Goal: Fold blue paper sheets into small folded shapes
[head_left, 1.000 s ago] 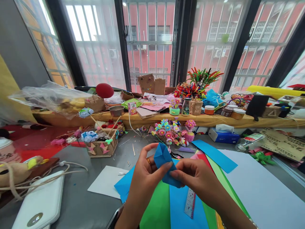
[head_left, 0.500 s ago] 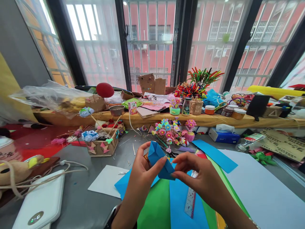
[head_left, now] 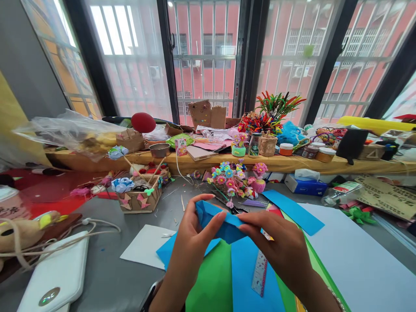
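Note:
A folded piece of blue paper (head_left: pixel 224 227) is held up between both hands over the table. My left hand (head_left: pixel 191 240) grips its left end, thumb on the near side and fingers behind. The right end is pinched between the thumb and fingers of my right hand (head_left: pixel 281 240). Below the hands lie a green sheet (head_left: pixel 212 277), a blue sheet (head_left: pixel 242 273) and a patterned ruler (head_left: pixel 259 275). Another blue piece (head_left: pixel 167 249) rests on the left, partly over a white sheet (head_left: pixel 143 247). Fingers hide parts of the folded paper.
A cardboard basket (head_left: pixel 139 201) with paper flowers stands at left, near a white power bank (head_left: pixel 53 273) with a cable. Colourful craft flowers (head_left: pixel 229 175) sit ahead. At right are a blue strip (head_left: pixel 294 212), a large white sheet (head_left: pixel 354 251), a tissue pack (head_left: pixel 305 184) and a plastic bottle (head_left: pixel 342 193).
The folded blue paper has turned from a steep tilt to nearly level, its left end lowered. My right hand has moved slightly and now grips its right end more fully.

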Available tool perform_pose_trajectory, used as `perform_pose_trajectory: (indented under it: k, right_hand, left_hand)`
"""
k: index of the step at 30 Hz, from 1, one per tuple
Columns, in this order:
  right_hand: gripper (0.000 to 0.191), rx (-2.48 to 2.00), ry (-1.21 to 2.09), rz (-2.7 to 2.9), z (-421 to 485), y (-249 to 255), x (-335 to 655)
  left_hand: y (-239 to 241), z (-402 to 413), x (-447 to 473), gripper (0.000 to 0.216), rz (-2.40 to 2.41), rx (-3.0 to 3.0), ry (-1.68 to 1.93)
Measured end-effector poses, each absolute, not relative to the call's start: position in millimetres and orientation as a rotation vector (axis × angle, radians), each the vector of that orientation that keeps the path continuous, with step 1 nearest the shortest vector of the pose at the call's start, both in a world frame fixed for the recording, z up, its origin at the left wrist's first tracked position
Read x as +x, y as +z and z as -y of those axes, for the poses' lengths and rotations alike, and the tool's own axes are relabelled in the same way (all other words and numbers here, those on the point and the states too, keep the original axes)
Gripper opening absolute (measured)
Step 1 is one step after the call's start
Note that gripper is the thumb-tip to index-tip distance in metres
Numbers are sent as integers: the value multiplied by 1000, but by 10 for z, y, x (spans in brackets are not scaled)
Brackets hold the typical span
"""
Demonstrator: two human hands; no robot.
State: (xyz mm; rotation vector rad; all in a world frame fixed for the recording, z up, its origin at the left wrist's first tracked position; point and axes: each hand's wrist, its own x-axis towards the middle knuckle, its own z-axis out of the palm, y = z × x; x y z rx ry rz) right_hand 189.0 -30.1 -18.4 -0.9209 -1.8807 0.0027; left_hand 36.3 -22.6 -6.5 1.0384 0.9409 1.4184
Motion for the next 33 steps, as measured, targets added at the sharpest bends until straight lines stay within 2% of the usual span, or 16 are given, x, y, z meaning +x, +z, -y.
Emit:
perform_pose_trajectory:
  k: [5, 8, 14, 28, 33]
  right_hand:
    - [12, -986, -69, 1854, 290, -190, 1891]
    - [11, -990, -6, 1832, 278, -174, 1899]
    - [9, -1021, 136, 1826, 282, -137, 1925]
    - [7, -993, 344, 1760, 329, -77, 1974]
    - [7, -999, 366, 1759, 337, -67, 1970]
  left_hand:
    - [-16, 213, 257, 29, -894, 1135, 1478]
    - [-2, 202, 179, 18, -867, 1246, 1374]
    - [36, 260, 191, 9, -946, 1370, 1389]
    - [16, 272, 219, 3, -994, 1386, 1353]
    - [-6, 275, 240, 10, -949, 1420, 1376]
